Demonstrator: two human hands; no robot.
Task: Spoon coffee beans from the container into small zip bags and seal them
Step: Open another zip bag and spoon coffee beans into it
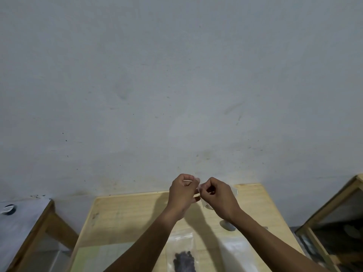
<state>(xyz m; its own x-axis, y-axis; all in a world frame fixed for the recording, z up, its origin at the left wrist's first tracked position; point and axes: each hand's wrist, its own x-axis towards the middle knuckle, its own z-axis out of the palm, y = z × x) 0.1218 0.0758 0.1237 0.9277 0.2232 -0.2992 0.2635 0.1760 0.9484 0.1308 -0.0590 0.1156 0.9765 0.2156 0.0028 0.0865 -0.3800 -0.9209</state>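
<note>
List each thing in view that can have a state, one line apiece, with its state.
left hand: raised above the table, fingers curled, pinching a clear zip bag
right hand: raised, fingers curled, pinching the same bag
clear zip bag: held between both hands, looks empty; whether sealed cannot be told
bag with beans: lying flat on the wooden table, holding dark beans

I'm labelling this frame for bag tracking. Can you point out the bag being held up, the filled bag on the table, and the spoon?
held zip bag (pixel 202 201), head view, clear lower edge between the hands.
filled zip bag (pixel 183 259), head view, dark beans inside.
spoon (pixel 227 225), head view, its grey bowl.
</note>
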